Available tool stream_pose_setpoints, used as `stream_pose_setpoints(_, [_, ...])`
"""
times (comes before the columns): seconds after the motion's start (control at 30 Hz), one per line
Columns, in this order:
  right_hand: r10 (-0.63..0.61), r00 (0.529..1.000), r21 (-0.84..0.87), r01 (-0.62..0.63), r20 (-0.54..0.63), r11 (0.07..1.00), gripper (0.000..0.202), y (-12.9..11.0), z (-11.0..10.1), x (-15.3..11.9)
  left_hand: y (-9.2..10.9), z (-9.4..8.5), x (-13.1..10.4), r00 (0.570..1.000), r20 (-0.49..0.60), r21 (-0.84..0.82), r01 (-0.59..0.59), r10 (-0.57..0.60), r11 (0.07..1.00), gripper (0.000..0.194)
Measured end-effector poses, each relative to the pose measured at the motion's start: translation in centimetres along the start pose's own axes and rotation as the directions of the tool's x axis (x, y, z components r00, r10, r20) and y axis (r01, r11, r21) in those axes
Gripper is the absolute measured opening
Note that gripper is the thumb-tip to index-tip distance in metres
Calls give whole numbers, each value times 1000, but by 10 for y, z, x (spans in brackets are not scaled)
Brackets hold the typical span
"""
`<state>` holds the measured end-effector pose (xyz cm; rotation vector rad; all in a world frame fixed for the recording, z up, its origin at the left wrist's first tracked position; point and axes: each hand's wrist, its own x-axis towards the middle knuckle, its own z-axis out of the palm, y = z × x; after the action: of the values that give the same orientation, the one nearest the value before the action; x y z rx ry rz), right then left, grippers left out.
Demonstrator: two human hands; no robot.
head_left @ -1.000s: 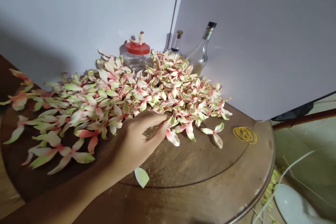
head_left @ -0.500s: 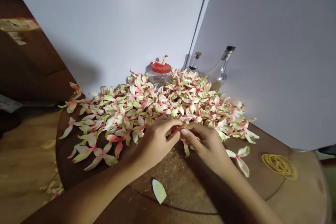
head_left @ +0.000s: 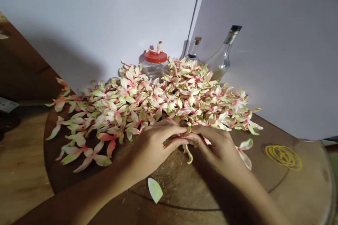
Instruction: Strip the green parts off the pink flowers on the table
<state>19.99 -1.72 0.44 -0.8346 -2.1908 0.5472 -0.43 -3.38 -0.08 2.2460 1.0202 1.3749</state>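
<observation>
Thumb and fingers of my left hand (head_left: 158,144) pinch at a pink and green flower (head_left: 189,152), just in front of the large heap of flowers (head_left: 155,98). My right hand (head_left: 215,146) meets it from the other side, its fingertips closed on the same flower. One green petal of it hangs below the fingertips. The rest of the flower is hidden by my fingers. A loose pale green petal (head_left: 155,190) lies on the brown round table (head_left: 190,186), nearer to me than the hands.
Behind the heap stand a jar with a red lid (head_left: 155,56), a small corked bottle (head_left: 194,49) and a taller leaning bottle (head_left: 224,54) against pale panels. A yellow coil (head_left: 283,157) lies at the right. One flower (head_left: 245,153) sits beside my right wrist.
The camera view has shifted a little. My hands stay together at the front of the heap, and more of the held flower shows between and below my fingers.
</observation>
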Motion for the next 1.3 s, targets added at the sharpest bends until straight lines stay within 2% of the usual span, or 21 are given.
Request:
stream_pose_setpoints(0.27, [16,1000,61,-16,5,998,10,-4,0,-2,0,0,0,998,-11,-113,65,-67,991,14])
stream_pose_setpoints(0.5, [52,998,105,-56,35,993,10,-7,0,-1,1,-1,1,984,-2,-238,172,-178,956,9])
stream_pose_setpoints(0.7, [2,998,106,5,-62,994,15,-9,1,-1,4,2,-1,974,41,-265,226,-223,937,12])
stream_pose_setpoints(0.87, [-56,988,110,72,-146,991,13,-9,7,-2,6,0,-1,925,146,-425,378,-350,822,9])
stream_pose_setpoints(0.97, [-81,976,111,105,-201,988,11,-12,13,-2,3,-1,1,878,148,-508,463,-456,726,8])
stream_pose_setpoints(1.1, [-74,930,103,118,-360,988,14,-21,18,-5,-5,3,2,803,40,-658,469,-595,590,7])
stream_pose_setpoints(1.2, [15,839,184,102,-544,978,19,-23,20,-9,-13,4,3,736,-71,-732,420,-673,536,12])
stream_pose_setpoints(1.3, [115,765,276,85,-633,957,23,-19,25,-13,-14,4,5,723,-90,-761,393,-685,516,14])
